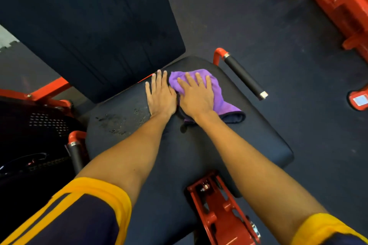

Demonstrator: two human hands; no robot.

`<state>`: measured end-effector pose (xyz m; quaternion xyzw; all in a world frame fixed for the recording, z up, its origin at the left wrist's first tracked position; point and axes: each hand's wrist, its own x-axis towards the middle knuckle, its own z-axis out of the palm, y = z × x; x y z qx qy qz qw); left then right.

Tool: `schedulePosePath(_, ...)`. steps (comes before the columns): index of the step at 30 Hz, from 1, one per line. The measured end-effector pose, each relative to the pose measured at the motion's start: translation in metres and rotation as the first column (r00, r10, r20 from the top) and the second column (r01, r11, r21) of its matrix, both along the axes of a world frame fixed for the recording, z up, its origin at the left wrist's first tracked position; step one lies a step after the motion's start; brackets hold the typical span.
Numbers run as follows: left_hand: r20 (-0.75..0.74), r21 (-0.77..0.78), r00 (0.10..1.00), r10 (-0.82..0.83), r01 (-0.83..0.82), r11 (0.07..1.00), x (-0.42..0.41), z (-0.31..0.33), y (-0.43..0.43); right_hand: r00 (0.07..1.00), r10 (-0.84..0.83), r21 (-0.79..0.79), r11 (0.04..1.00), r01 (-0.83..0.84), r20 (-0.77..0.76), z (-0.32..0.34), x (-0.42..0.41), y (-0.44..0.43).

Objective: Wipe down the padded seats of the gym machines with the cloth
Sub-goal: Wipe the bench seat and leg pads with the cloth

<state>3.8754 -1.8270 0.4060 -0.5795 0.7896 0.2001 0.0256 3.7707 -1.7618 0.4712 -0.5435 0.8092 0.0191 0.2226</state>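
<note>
Head view: wet droplets (117,121) left, purple microfibre cloth (222,100) right.
On the black padded seat (239,141), the droplets lie left of the left hand (161,96), whose fingers (159,79) rest straight and close together on the pad. Just beside it the right hand (196,98), fingers (191,81) slightly spread, presses the cloth flat, so the next wipe probably runs leftward.

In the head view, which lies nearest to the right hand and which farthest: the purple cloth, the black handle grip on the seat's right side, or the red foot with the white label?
1. Purple cloth: directly under the right hand.
2. Black handle grip: just right of the seat.
3. Red foot: at the view's far right edge.
</note>
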Motion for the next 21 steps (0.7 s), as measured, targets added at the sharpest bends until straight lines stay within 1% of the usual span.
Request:
schedulePosePath(2,-0.036,0.027,0.999,-0.039,0.04,0.999,0.007,0.001,0.0,0.998,0.057,-0.025,0.998,-0.057,0.022,0.005,0.004,0.03)
schedulePosePath(4,-0.066,0.032,0.994,-0.09,0.093,0.995,0.019,0.005,0.003,0.989,0.142,-0.011,0.99,-0.142,0.045,0.009,-0.003,0.054)
schedulePosePath(5,-0.071,0.02,0.992,-0.104,0.105,0.994,0.025,0.006,0.006,0.987,0.156,0.005,0.988,-0.156,0.034,0.007,-0.013,0.056)
schedulePosePath(6,-0.072,0.006,0.992,-0.102,0.103,0.995,0.028,0.007,0.009,0.991,0.135,0.019,0.991,-0.136,0.008,0.004,-0.024,0.049)
schedulePosePath(8,-0.076,0.004,0.994,-0.082,0.082,0.997,0.034,0.009,0.013,0.999,0.015,0.046,0.999,-0.014,-0.029,0.0,-0.038,0.023)
schedulePosePath(9,-0.084,0.006,0.994,-0.069,0.069,0.998,0.037,0.01,0.016,0.999,-0.038,0.053,0.998,0.04,-0.038,-0.002,-0.035,0.011)
schedulePosePath(10,-0.092,0.002,0.994,-0.059,0.059,0.998,0.042,0.01,0.019,0.997,-0.056,0.053,0.997,0.058,-0.046,-0.003,-0.025,0.003)
schedulePosePath(11,-0.098,-0.002,0.994,-0.053,0.053,0.999,0.047,0.011,0.021,0.998,-0.043,0.048,0.998,0.044,-0.039,-0.004,-0.012,-0.001)
schedulePosePath(14,-0.107,0.015,0.994,-0.037,0.038,0.999,0.071,0.014,0.025,0.991,0.131,0.004,0.991,-0.131,-0.004,0.005,0.036,0.025)
schedulePosePath(15,-0.11,0.017,0.993,-0.036,0.038,0.999,0.079,0.015,0.024,0.986,0.167,-0.018,0.986,-0.167,0.002,0.009,0.047,0.04)
schedulePosePath(18,-0.097,0.007,0.995,-0.032,0.033,0.999,0.096,0.015,0.018,0.962,0.273,-0.044,0.961,-0.272,0.024,0.012,0.052,0.067)
schedulePosePath(19,-0.094,-0.001,0.995,-0.029,0.029,1.0,0.099,0.014,0.017,0.959,0.281,-0.043,0.959,-0.28,0.03,0.009,0.046,0.065)
schedulePosePath(21,-0.096,-0.017,0.995,-0.019,0.018,1.0,0.098,0.014,0.016,0.971,0.239,-0.047,0.97,-0.238,0.02,-0.001,0.032,0.04)
